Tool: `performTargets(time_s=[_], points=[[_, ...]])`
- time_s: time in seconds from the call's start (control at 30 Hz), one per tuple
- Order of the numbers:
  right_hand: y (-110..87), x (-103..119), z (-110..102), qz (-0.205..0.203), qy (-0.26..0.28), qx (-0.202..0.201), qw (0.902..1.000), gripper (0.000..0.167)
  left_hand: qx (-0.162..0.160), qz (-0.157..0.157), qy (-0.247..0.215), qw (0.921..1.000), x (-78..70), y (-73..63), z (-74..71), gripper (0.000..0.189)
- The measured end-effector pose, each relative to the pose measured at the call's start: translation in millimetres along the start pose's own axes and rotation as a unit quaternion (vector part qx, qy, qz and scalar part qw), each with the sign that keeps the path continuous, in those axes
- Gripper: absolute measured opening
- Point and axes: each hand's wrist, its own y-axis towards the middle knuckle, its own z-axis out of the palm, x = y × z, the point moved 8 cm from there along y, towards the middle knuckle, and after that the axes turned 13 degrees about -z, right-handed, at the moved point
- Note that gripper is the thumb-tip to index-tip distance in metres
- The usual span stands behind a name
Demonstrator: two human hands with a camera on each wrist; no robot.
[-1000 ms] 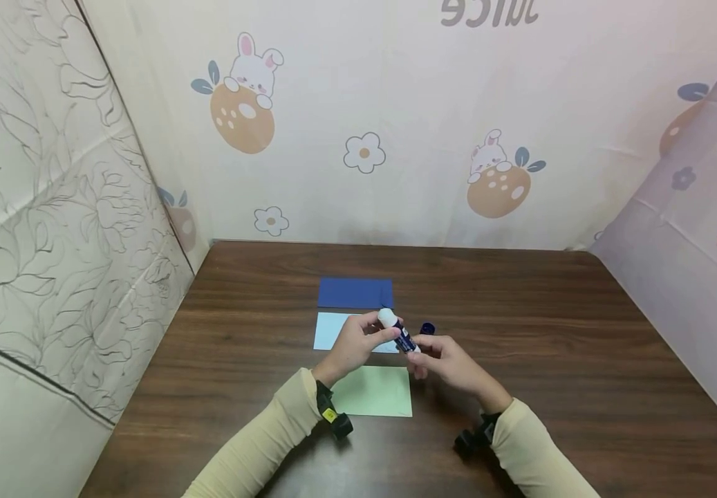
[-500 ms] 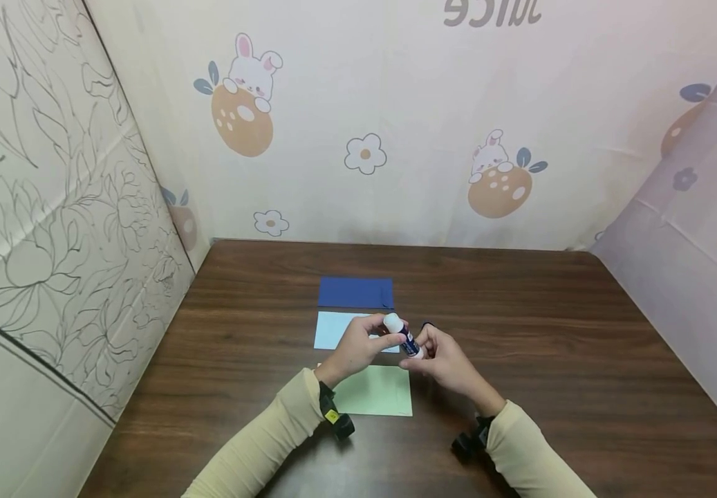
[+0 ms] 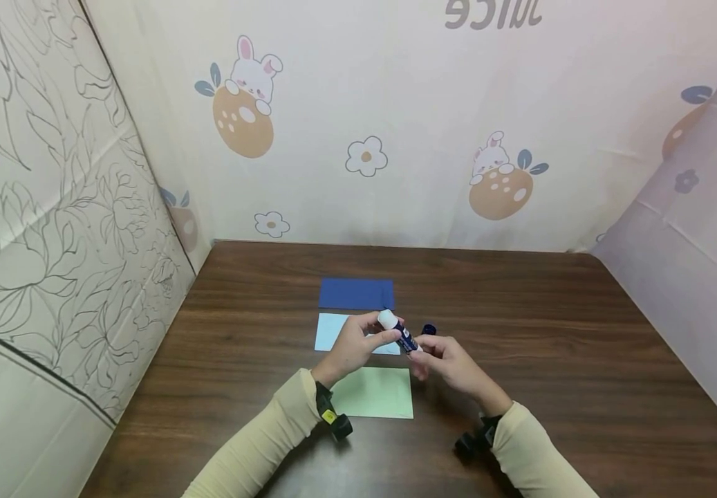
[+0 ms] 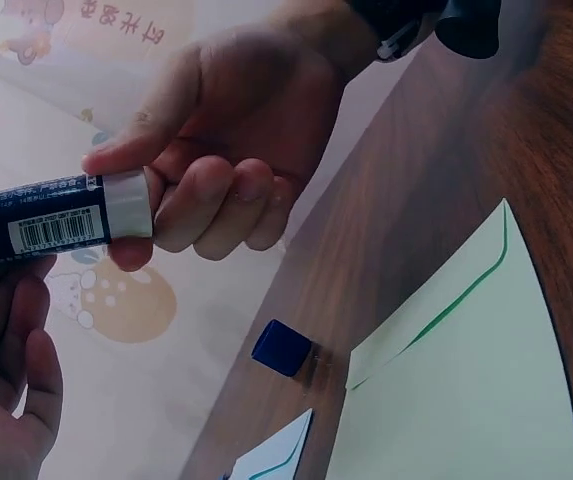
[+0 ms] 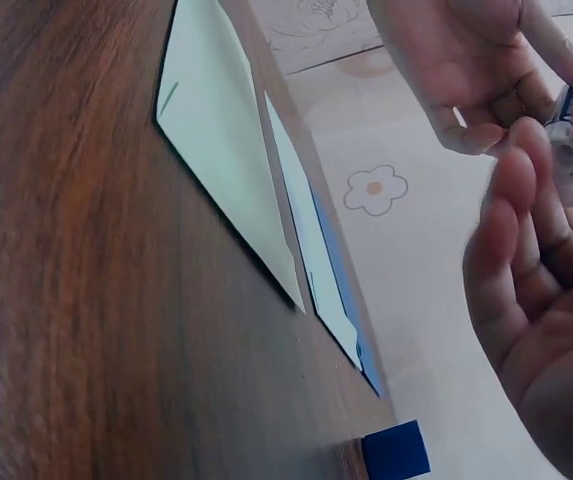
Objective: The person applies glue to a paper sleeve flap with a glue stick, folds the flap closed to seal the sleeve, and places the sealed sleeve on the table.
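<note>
Both hands hold an uncapped glue stick (image 3: 406, 339) tilted in the air over the envelopes. My left hand (image 3: 350, 347) pinches its dark blue barrel near the white glue end, thumb on the near side. At the lower white base, my right hand (image 3: 454, 363) grips between thumb and fingers; the left wrist view shows this white knob (image 4: 129, 204) beside the barcode. The blue cap (image 4: 284, 348) stands on the table just beyond the right hand. Below the hands lies a light green envelope (image 3: 375, 392). A light blue envelope (image 3: 328, 330) is partly hidden behind the left hand.
A dark blue envelope (image 3: 356, 294) lies farthest back, in line with the other two. The brown wooden table (image 3: 551, 387) meets a patterned curtain (image 3: 420, 200) at its back edge. More printed cloth hangs at the left and right sides.
Since half a second ago the glue stick has shifted slightly up and left. The right hand's fingers have changed position round its base, and more of the cap shows again.
</note>
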Motion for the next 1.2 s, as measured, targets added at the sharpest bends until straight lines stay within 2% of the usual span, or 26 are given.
performTargets(time_s=[0.07,0.17,0.33,0.4,0.5,0.73,0.83,1.0,1.1,1.2], points=[[-0.7,0,-1,0.001,-0.006,-0.011,0.9999,0.020,0.003,-0.002,-0.006,1.0000,0.6,-0.6,0.7,0.028],[-0.9,-2,-4,0.020,-0.030,-0.047,0.9983,0.017,0.004,0.005,-0.001,1.0000,-1.6,-1.4,2.5,0.027],[-0.8,-10,-9,0.070,-0.051,-0.103,0.9910,0.031,-0.008,0.028,0.016,0.9994,-5.1,-1.1,6.3,0.025],[-0.4,-11,-7,0.075,-0.045,-0.100,0.9911,0.034,-0.009,0.026,0.015,0.9995,-4.0,-0.5,7.4,0.025],[0.1,-12,-4,0.069,-0.024,-0.074,0.9946,0.032,-0.011,0.019,0.013,0.9997,-1.5,0.3,7.7,0.026],[-0.1,0,0,-0.009,0.009,0.003,0.9999,0.022,-0.007,0.001,0.006,1.0000,2.1,0.3,3.0,0.026],[-1.2,-1,1,-0.024,0.017,0.021,0.9993,0.021,-0.006,-0.008,0.004,0.9999,2.2,-0.5,2.5,0.026],[-3.0,-5,-3,0.000,-0.002,-0.005,1.0000,0.019,-0.002,-0.012,0.004,0.9999,2.5,-2.7,4.1,0.026],[-3.8,-9,-7,0.035,-0.030,-0.038,0.9982,0.020,-0.001,-0.009,0.008,0.9999,1.8,-2.7,5.8,0.025],[-3.6,-12,-8,0.067,-0.052,-0.060,0.9946,0.028,0.001,-0.003,0.011,0.9999,-0.6,-2.8,8.2,0.024]])
